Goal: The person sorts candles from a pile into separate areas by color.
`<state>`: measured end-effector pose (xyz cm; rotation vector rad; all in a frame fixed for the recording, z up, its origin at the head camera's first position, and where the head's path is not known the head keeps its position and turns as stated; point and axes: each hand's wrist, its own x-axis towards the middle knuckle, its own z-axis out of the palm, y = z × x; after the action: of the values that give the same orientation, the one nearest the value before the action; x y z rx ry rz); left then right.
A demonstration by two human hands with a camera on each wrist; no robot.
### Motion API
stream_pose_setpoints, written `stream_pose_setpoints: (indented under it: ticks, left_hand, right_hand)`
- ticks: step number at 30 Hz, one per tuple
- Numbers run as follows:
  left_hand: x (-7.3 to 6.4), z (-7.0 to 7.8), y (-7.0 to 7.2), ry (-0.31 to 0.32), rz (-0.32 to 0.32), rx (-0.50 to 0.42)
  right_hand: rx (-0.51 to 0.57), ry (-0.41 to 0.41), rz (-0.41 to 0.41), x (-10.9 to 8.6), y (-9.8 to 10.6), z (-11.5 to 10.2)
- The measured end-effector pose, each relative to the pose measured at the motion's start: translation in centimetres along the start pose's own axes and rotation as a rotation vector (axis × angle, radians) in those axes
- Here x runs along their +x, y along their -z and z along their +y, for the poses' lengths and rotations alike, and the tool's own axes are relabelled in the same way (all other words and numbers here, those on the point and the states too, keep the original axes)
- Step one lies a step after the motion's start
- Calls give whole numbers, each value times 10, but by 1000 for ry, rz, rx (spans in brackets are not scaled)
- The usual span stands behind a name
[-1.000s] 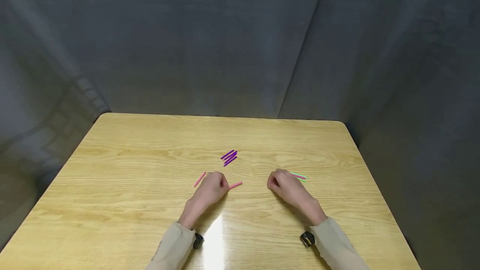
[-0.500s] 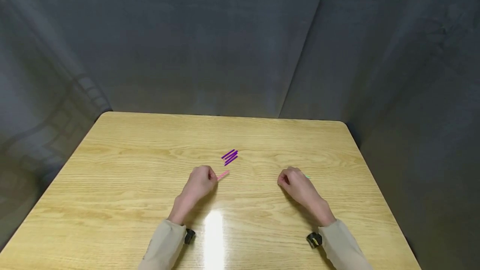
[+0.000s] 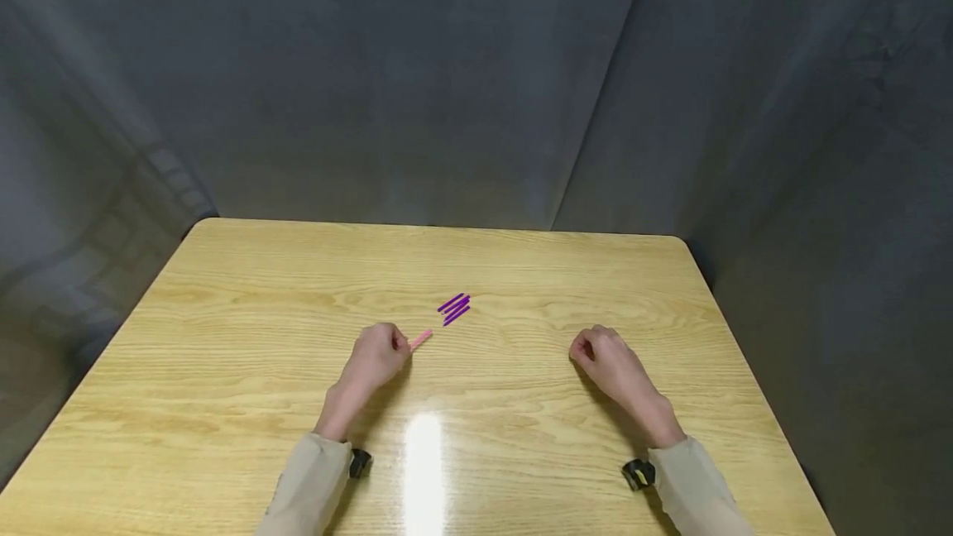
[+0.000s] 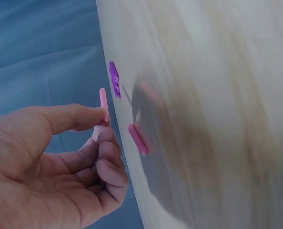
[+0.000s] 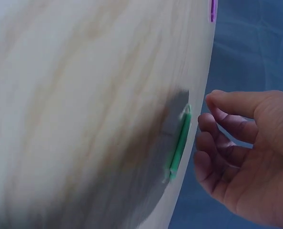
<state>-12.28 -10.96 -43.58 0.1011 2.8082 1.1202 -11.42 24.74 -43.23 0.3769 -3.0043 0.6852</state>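
My left hand [image 3: 380, 354] is above the table, left of the middle, and pinches a thin pink stick [image 3: 421, 339] between thumb and forefinger. The same hand [image 4: 60, 157] in the left wrist view has its other fingers curled. Below it on the table lies another pink stick [image 4: 138, 138]. My right hand [image 3: 612, 362] hovers at the right with loosely curled fingers and no visible object in them. In the right wrist view, green sticks [image 5: 181, 143] lie on the table beside this hand [image 5: 246, 148]; it hides them in the head view.
Several purple sticks [image 3: 455, 309] lie in a loose bunch at the middle of the wooden table [image 3: 298, 271]. Dark grey curtains [image 3: 409, 89] surround the table's far and side edges. Glare [image 3: 424, 470] shines off the near surface.
My left hand has moved left and slightly away from me with the pink stick, covering the other pink stick in the head view. The right hand has shifted right, over the green sticks.
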Motion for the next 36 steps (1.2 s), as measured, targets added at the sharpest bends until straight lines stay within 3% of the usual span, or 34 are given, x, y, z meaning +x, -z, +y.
stream_pose_setpoints:
  ticks: [12, 21, 29, 36]
  left_hand:
    - [-3, -16, 14, 70, -12, -30]
    - [-11, -27, 23, 101, -37, -40]
    - [-9, -29, 25, 113, -71, 11]
    - [-7, -31, 25, 76, -69, 20]
  right_hand:
    - [-2, -123, 49, -3, 15, 8]
    - [21, -144, 18, -3, 17, 13]
    - [26, -127, 10, 1, 11, 16]
    - [-21, -110, 37, 2, 10, 20]
